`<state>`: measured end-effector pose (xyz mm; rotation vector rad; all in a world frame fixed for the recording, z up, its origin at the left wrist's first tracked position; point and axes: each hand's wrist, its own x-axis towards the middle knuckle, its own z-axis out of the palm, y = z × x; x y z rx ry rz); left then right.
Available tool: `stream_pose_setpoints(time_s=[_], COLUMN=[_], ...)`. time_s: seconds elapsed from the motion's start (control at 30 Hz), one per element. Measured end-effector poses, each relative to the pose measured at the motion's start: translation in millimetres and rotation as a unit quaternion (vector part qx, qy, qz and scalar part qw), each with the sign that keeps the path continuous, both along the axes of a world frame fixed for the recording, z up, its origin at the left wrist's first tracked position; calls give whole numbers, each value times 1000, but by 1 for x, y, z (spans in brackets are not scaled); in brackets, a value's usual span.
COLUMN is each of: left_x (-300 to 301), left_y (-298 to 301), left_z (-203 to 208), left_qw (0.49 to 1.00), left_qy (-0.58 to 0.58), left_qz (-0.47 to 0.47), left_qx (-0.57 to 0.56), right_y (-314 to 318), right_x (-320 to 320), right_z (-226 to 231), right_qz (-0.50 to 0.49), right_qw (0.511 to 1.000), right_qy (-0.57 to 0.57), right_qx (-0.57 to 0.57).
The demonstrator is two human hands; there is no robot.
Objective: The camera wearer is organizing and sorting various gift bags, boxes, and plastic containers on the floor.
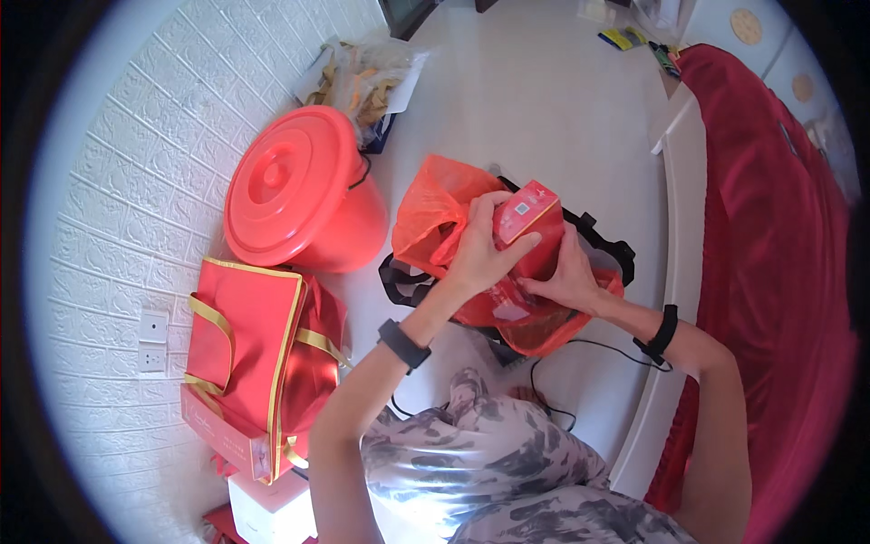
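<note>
A red box (541, 256) with a gold edge is held between my two hands, its printed pink-red top tilted up. My left hand (487, 243) grips its left side, with the thumb along the front edge. On the right side my right hand (575, 274) closes round it, thumb toward me. Beneath and around the box spreads a thin orange-red plastic bag (435, 204), its mouth gaping. Part of the box's lower end and the bag's contents are hidden. Black straps (403, 279) of something dark stick out under the bag on both sides.
A lidded red bucket (294, 195) stands at left, beside a red gold-trimmed tote bag (240, 331) against the white wall. Behind lies clear plastic packaging (372, 82). A bed with a dark red cover (770, 272) borders the right. A black cable (580, 343) crosses the floor.
</note>
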<state>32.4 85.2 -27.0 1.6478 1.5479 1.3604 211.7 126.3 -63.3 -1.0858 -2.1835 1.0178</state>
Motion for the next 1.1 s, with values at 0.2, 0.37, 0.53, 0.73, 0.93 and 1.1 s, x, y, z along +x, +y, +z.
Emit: stream_pose_setpoints(time_s=[0.2,0.37,0.53,0.73,0.93,1.1], left_x=[-62,-82,-81,-61,-82,-95], left_y=[11,38,50,41,28,37], left_z=[9,12,-4,-7,-31,-65], left_qw=[942,848,639,623,521,436], left_qy=[130,404,733,773,853,893], left_qz=[-247,-253,-186,-92,-28,95], left_qx=[-188,-230,-143,-74,-26,62], right_y=[6,17,22,38,58,59], right_x=[14,12,6,-15,-30,-40], right_z=[-4,-1,-17,-49,-69,-90], right_qz=[64,100,164,152,23,65], right_qw=[996,988,978,965,932,909], right_qy=[-50,-107,-127,-215,-336,-397], right_qx=[-47,-42,-22,-6,-130,-107])
